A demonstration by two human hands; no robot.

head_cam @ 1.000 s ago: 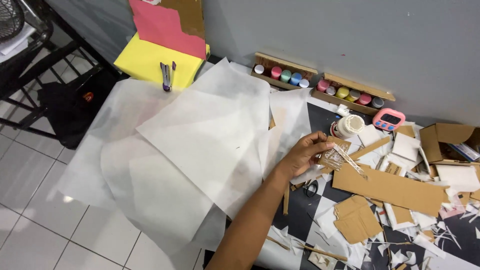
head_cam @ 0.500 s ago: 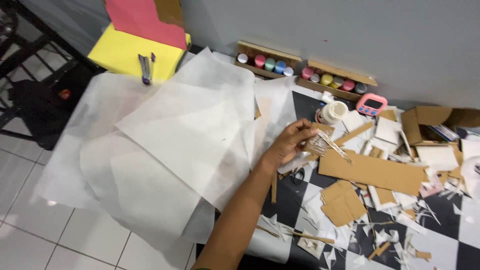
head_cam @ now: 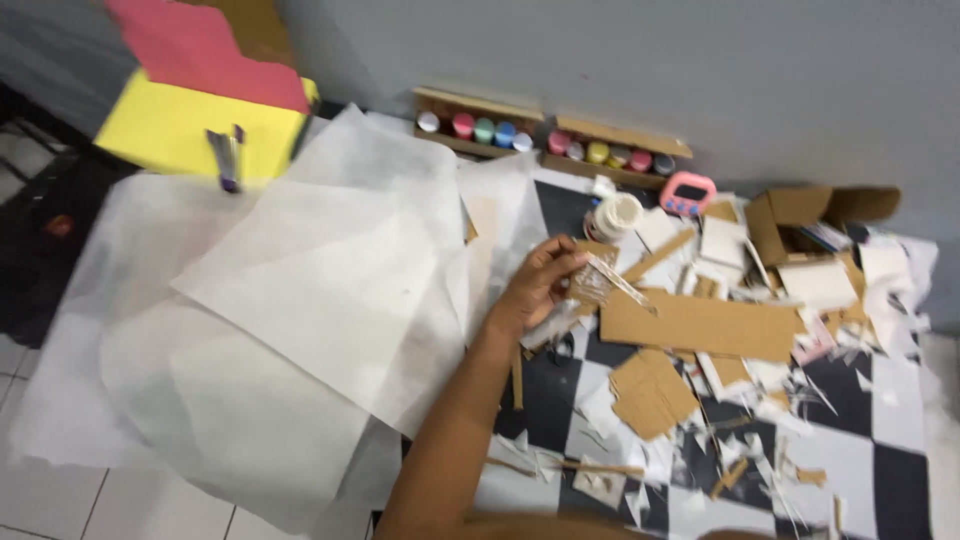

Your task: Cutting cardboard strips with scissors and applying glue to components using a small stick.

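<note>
We have the hand pinching a small piece of clear film, fingers closed on its near edge, and which hand this is we cannot tell from the arm alone; no second hand is in view. The film hangs just above the long cardboard strip, over the black-and-white checkered floor. The worry here: the film looks thin, shiny and crinkly, the sort of thing that folds on itself or clings to scraps, and our grip takes only one corner, so it could twist or slip loose. The cardboard is flat, matte brown, with rough cut edges; paper slivers lie scattered all around and could stick to the film. Just past it stands a white round tub, easy to knock over. To the other side spread big soft white sheets, translucent and overlapping. Against the wall sit two trays of paint pots and a pink timer.
</note>
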